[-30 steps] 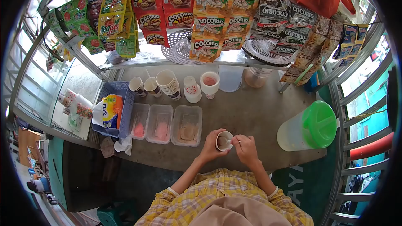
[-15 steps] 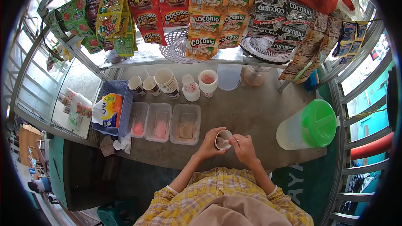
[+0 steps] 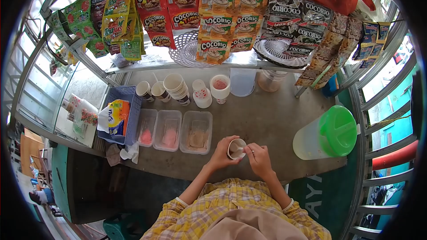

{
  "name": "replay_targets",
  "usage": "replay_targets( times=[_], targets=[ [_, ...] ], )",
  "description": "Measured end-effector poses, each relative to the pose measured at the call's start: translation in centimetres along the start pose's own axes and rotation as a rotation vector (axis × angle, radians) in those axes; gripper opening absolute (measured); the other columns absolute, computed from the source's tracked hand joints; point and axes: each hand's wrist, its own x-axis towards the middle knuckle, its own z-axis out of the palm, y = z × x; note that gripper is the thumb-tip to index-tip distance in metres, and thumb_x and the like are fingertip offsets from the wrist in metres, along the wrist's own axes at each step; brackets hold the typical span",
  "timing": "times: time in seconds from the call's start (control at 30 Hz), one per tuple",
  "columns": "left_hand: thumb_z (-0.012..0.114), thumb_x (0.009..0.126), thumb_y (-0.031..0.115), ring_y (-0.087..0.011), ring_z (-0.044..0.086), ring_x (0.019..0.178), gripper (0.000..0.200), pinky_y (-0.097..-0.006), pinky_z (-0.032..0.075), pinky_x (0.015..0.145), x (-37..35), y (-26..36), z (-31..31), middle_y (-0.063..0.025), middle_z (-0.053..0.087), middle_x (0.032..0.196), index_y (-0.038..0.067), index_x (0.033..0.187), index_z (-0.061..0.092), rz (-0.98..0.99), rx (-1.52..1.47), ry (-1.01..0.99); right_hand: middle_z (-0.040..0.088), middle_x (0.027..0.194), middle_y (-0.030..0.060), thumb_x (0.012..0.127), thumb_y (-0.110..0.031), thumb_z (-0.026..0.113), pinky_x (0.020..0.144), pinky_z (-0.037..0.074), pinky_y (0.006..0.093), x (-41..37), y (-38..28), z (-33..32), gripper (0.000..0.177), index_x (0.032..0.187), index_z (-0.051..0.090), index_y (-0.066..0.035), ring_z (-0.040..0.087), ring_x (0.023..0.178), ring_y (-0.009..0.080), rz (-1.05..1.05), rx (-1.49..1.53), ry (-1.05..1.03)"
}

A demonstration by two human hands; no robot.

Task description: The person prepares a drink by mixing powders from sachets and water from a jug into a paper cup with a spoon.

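Observation:
A white paper cup (image 3: pixel 236 143) is wrapped in the fingers of my left hand (image 3: pixel 220 156), close to the front edge of the counter. Its mouth faces up toward me. Over its right side my right hand (image 3: pixel 259 159) pinches a small pale spoon (image 3: pixel 242 150), whose tip is down inside the cup. What lies at the cup's bottom is hard to make out. Left of my hands stands a clear tub of brown powder (image 3: pixel 198 138), and beside it are a tub of pink powder (image 3: pixel 169 138) and a smaller tub with pinkish-red powder (image 3: pixel 145 137).
A jug with a green lid (image 3: pixel 336 131) stands at the right. Along the back are stacked paper cups (image 3: pixel 176 86), a cup with pink contents (image 3: pixel 220 84) and a clear jar (image 3: pixel 271 80). A blue basket (image 3: pixel 135 102) sits left; drink sachets (image 3: pixel 218 22) hang above.
The view has shifted very slightly. Both hands keep nearly the same place and grip on the cup and spoon.

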Motion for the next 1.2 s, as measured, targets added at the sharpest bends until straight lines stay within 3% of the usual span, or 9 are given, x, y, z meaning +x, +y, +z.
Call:
replay_targets(
  times=[0.33, 0.43, 0.53, 0.63, 0.73, 0.83, 0.93, 1.2],
  targets=[
    [0.083, 0.064, 0.028, -0.0306, 0.055, 0.111, 0.076, -0.0404, 0.040, 0.097, 0.18, 0.15, 0.01, -0.0113, 0.058, 0.117, 0.009, 0.130, 0.050, 0.000, -0.002, -0.004, 0.063, 0.086, 0.0071, 0.098, -0.022, 0.048, 0.077, 0.035, 0.0373, -0.28, 0.28, 0.05, 0.022, 0.090, 0.063, -0.007, 0.058, 0.079, 0.0266, 0.004, -0.015, -0.018],
    [0.084, 0.063, 0.023, -0.0263, 0.055, 0.108, 0.079, -0.0361, 0.043, 0.094, 0.10, -0.15, 0.06, -0.0095, 0.055, 0.117, 0.011, 0.132, 0.049, 0.028, 0.046, -0.008, 0.063, 0.086, 0.0075, 0.098, -0.022, 0.049, 0.077, 0.035, 0.0373, -0.15, -0.11, -0.23, 0.022, 0.089, 0.063, -0.007, 0.058, 0.079, 0.0267, 0.050, 0.088, -0.024],
    [0.084, 0.062, 0.024, -0.0263, 0.055, 0.107, 0.080, -0.0360, 0.043, 0.094, 0.11, -0.18, 0.14, -0.0093, 0.055, 0.116, 0.011, 0.132, 0.048, 0.045, 0.046, 0.007, 0.063, 0.085, 0.0074, 0.098, -0.021, 0.048, 0.077, 0.035, 0.0371, -0.29, -0.06, 0.04, 0.023, 0.087, 0.062, -0.007, 0.058, 0.078, 0.0265, 0.019, -0.009, -0.011],
    [0.085, 0.062, 0.025, -0.0266, 0.055, 0.107, 0.080, -0.0366, 0.043, 0.094, 0.02, -0.33, 0.19, -0.0095, 0.055, 0.116, 0.011, 0.132, 0.048, 0.042, 0.049, 0.007, 0.063, 0.084, 0.0071, 0.098, -0.021, 0.048, 0.076, 0.035, 0.0371, -0.17, 0.01, -0.27, 0.022, 0.086, 0.062, -0.007, 0.058, 0.077, 0.0262, 0.073, 0.142, -0.070],
    [0.085, 0.062, 0.025, -0.0269, 0.055, 0.108, 0.080, -0.0370, 0.042, 0.094, 0.01, -0.50, 0.28, -0.0096, 0.055, 0.117, 0.011, 0.132, 0.049, 0.060, 0.065, 0.025, 0.063, 0.083, 0.0070, 0.097, -0.020, 0.048, 0.075, 0.035, 0.0374, -0.13, -0.36, -0.18, 0.022, 0.085, 0.061, -0.007, 0.058, 0.077, 0.0261, 0.012, -0.006, 0.008],
    [0.082, 0.062, 0.028, -0.0302, 0.054, 0.111, 0.077, -0.0402, 0.039, 0.097, 0.02, -0.18, 0.23, -0.0110, 0.057, 0.118, 0.009, 0.130, 0.049, 0.001, 0.016, 0.003, 0.063, 0.083, 0.0070, 0.097, -0.020, 0.048, 0.075, 0.035, 0.0379, -0.02, 0.00, -0.42, 0.022, 0.085, 0.061, -0.006, 0.058, 0.077, 0.0266, 0.060, 0.114, -0.078],
    [0.082, 0.062, 0.027, -0.0301, 0.055, 0.110, 0.077, -0.0402, 0.039, 0.097, 0.10, -0.10, 0.18, -0.0109, 0.057, 0.117, 0.010, 0.130, 0.049, 0.033, 0.022, 0.023, 0.063, 0.083, 0.0074, 0.098, -0.021, 0.048, 0.075, 0.036, 0.0380, 0.10, -0.42, -0.18, 0.023, 0.086, 0.061, -0.006, 0.058, 0.077, 0.0272, 0.017, -0.002, 0.026],
    [0.084, 0.062, 0.026, -0.0279, 0.055, 0.107, 0.079, -0.0372, 0.042, 0.094, 0.04, -0.29, 0.27, -0.0100, 0.055, 0.115, 0.010, 0.131, 0.048, 0.040, 0.058, 0.019, 0.064, 0.086, 0.0086, 0.097, -0.021, 0.049, 0.076, 0.037, 0.0378, -0.01, -0.17, 0.25, 0.022, 0.089, 0.062, -0.005, 0.059, 0.078, 0.0279, 0.050, 0.067, -0.021]
  ],
)
